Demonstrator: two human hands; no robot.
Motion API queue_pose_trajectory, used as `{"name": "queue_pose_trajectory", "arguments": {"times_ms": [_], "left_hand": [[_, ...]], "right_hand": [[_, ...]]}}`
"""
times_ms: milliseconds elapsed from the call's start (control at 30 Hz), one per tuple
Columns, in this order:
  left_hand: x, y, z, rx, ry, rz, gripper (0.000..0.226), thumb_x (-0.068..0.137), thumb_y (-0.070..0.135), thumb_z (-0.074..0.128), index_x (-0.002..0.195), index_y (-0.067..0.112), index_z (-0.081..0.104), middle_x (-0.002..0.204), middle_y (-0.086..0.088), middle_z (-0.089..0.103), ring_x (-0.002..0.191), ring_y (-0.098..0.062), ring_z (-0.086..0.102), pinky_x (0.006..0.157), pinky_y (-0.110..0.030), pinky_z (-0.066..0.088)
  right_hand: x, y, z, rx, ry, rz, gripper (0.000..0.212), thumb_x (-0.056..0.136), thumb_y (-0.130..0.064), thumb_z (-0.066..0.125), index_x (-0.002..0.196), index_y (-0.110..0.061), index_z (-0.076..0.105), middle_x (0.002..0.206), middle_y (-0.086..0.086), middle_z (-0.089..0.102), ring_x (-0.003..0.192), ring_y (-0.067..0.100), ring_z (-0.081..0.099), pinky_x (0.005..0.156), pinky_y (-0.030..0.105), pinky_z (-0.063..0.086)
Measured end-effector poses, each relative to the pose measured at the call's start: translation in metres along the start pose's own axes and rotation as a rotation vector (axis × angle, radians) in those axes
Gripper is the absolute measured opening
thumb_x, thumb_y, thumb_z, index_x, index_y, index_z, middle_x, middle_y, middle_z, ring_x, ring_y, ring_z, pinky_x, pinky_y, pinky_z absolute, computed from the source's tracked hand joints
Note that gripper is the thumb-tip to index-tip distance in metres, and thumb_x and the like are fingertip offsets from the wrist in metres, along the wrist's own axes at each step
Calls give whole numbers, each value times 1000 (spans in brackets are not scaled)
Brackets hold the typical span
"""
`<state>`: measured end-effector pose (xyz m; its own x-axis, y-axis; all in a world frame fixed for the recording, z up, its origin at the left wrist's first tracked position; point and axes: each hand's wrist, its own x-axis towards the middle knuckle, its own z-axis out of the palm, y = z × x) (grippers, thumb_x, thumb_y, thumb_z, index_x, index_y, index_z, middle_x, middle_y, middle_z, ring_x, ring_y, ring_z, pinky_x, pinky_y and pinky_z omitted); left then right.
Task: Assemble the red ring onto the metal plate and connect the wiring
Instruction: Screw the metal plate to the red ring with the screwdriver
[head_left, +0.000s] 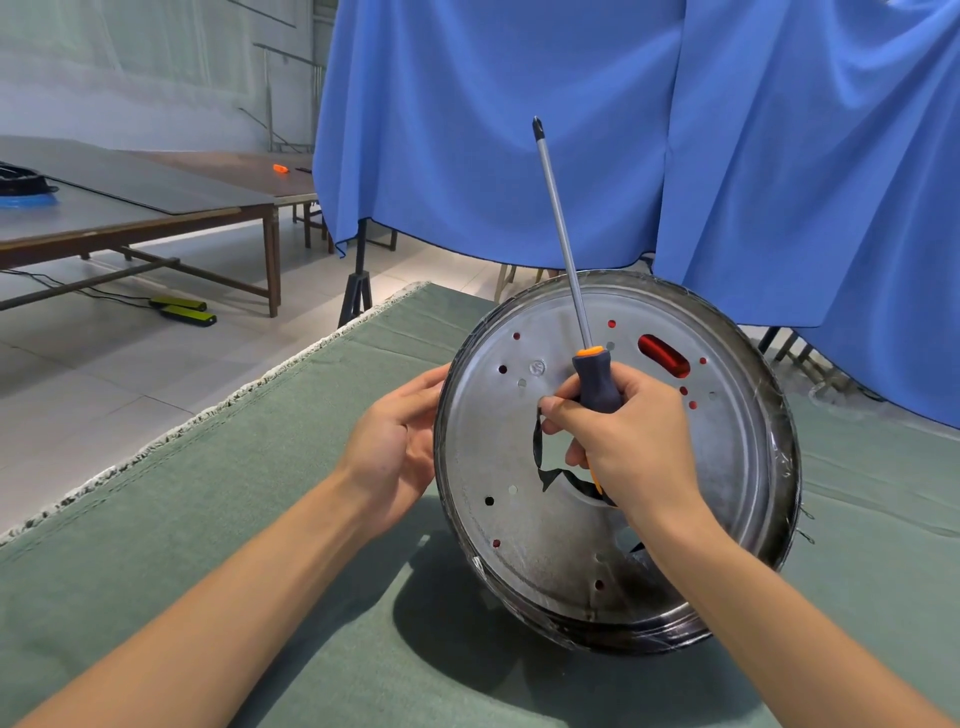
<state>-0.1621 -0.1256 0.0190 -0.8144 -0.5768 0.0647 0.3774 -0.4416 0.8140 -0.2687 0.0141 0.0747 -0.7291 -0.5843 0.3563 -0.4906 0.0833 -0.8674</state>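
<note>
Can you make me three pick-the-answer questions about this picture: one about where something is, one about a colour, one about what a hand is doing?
1. Where is the left hand?
A. on the metal plate's left rim
B. on the floor
C. on the blue curtain

2. What colour is the table cloth?
A. yellow
B. green
C. pink

3. What is the right hand doing?
A. lying flat
B. waving
C. gripping the screwdriver

Answers: 1 A, fingers touch the rim. 2 B, the cloth looks green. 3 C, fingers wrap the handle, tip pointing up.

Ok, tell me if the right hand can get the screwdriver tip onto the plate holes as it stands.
Probably not yet: the right hand grips the screwdriver with its tip pointing up, away from the metal plate.
</note>
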Motion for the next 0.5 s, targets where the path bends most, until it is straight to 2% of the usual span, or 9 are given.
{"name": "queue_pose_trajectory", "arguments": {"times_ms": [133,233,367,400,433,467,500], "left_hand": [[-1,1,1,17,-5,20,42,78,26,53,116,16,68,124,-18,63,109,-36,44,82,-42,29],[-1,1,0,15,-1,27,44,76,25,54,117,14,66,123,-18,63,109,-36,46,81,-41,29],[-1,2,1,21,-18,44,45,79,22,52,121,11,63,117,-14,68,104,-27,63,98,-45,44],[-1,2,1,7,-28,55,45,79,21,51,122,10,62,112,-12,70,97,-22,68,92,-41,52],[-2,2,1,-23,-37,64,44,79,19,52,121,9,62,104,-10,73,85,-16,71,77,-32,59],[-2,2,2,-52,-36,67,42,79,18,52,118,8,63,98,-9,74,74,-13,71,64,-25,59],[-2,2,1,-69,-31,68,41,78,17,54,116,7,65,98,-10,74,72,-13,71,59,-22,57]], "right_hand": [[0,-1,0,2,-4,5,15,80,-10,73,71,-16,63,61,-2,69,44,6,54,43,16,43],[1,-2,1,-2,-6,7,15,80,-10,73,71,-16,63,61,-3,68,43,4,53,42,15,42],[1,-2,1,-3,-3,16,15,80,-9,73,71,-15,63,61,0,68,42,4,53,41,14,41],[1,-2,1,3,-1,20,15,80,-9,73,71,-15,63,61,0,68,42,4,53,41,14,41],[1,-2,1,9,2,22,16,80,-9,73,70,-15,63,61,1,68,42,5,53,42,15,41],[0,-1,1,14,6,24,17,80,-10,73,69,-16,62,61,1,68,42,6,52,42,15,41],[0,-1,1,18,9,26,17,80,-10,73,69,-17,62,61,1,68,42,7,52,42,14,41]]}}
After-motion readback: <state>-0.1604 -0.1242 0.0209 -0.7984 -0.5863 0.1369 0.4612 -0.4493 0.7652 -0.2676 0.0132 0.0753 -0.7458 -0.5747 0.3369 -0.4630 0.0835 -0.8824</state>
